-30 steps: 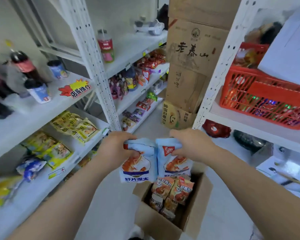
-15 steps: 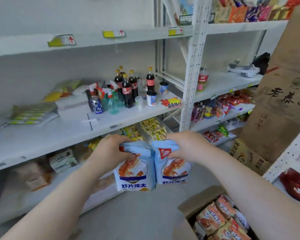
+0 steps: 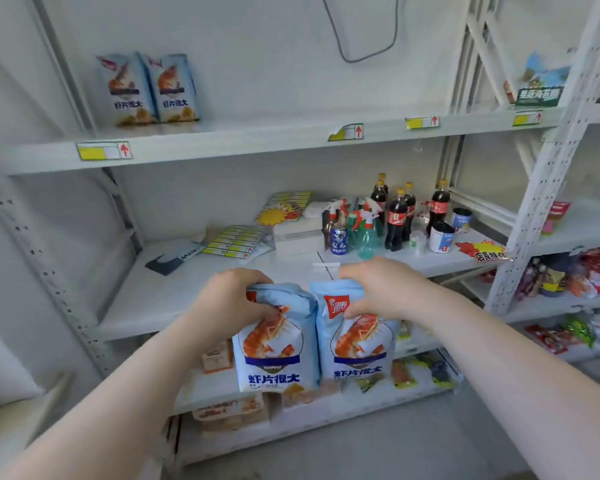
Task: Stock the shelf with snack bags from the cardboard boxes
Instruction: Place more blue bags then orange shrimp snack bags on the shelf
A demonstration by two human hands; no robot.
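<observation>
The white shelf [image 3: 551,188] fills the view in front of your hands. Its upper board [image 3: 222,142] runs well above them, and its middle board [image 3: 146,299] lies just beyond your knuckles.

You hold two light-blue shrimp-chip bags side by side and touching, and they hang upright below your hands: the left bag [image 3: 274,355] and the right bag [image 3: 357,348]. Your left hand [image 3: 229,303] has its fingers curled over the crumpled top of the left bag. Your right hand [image 3: 378,289] grips the top of the right bag the same way.

Up and to the left of your hands, a matching pair of bags [image 3: 149,90] stands upright on the upper board. Cola bottles [image 3: 397,220] crowd the middle board beyond your right hand. The cardboard boxes are out of view.

You appear to be in the carry-and-place step, with neither bag set down yet. The next move likely calls for raising both bags up and left to the upper board and standing them just beside the matching pair. Check that they balance before you let go, since puffy bags may tip.
</observation>
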